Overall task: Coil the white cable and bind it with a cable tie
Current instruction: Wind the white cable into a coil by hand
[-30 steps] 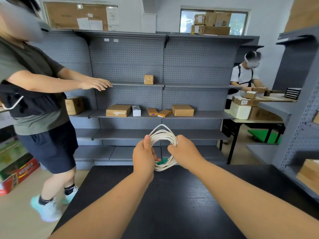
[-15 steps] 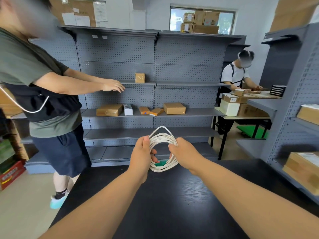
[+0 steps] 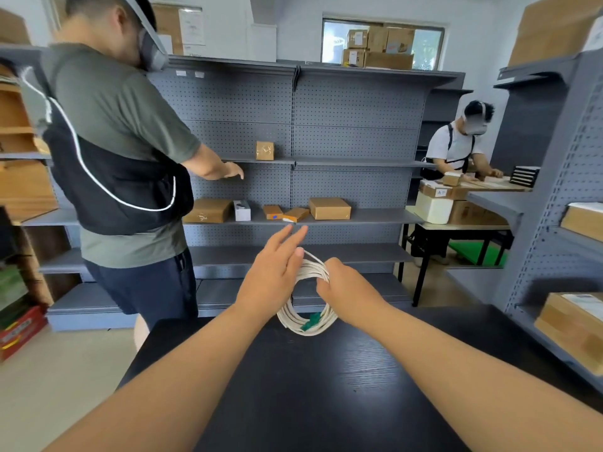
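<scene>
Legible text: one item only. Up and to the right of where your right hand (image 3: 347,290) grips the white cable (image 3: 311,272), a cardboard box (image 3: 431,187) on the far table bears a small label (image 3: 441,192) that seems to read "AT". The stickers on the window boxes (image 3: 378,47), high above your grip, and the print on the red carton (image 3: 19,331), far to its left, are too blurred to read.
</scene>
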`<state>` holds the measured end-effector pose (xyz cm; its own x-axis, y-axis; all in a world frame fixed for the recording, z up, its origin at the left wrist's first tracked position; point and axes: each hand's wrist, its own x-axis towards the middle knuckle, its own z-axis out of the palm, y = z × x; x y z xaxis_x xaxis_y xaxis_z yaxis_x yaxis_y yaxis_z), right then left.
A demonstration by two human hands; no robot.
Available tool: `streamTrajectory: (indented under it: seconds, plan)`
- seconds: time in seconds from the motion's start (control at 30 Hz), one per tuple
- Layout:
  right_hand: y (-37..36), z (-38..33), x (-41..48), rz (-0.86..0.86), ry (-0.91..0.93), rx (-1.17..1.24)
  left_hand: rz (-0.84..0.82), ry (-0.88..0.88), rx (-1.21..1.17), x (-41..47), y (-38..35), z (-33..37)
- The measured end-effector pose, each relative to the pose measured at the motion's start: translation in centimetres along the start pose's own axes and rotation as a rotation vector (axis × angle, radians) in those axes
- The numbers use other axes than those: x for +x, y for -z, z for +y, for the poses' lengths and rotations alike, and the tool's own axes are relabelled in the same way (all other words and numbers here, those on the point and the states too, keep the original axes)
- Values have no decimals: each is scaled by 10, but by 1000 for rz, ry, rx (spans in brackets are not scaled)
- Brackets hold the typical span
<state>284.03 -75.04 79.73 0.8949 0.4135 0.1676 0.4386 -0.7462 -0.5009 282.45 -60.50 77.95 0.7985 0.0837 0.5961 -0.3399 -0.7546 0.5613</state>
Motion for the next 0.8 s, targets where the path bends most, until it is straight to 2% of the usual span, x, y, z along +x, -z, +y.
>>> streamTrajectory:
  seconds: [0.1, 0.23, 0.43, 0.7, 0.8]
  plan:
    - [1, 1, 1, -13, 17, -21, -97, -40, 87, -7, 1, -4]
    - [2, 0, 5, -15, 10, -3, -113, 41, -25, -22, -8, -3]
    - [1, 3, 10, -22, 3, -21, -239, 159, -97, -27, -17, 1]
    - [3, 10, 20, -10, -49, 73, -132, 323, -339, -26, -31, 0]
    - [1, 13, 24, -15, -88, 148, -38, 465, -542, -27, -35, 6]
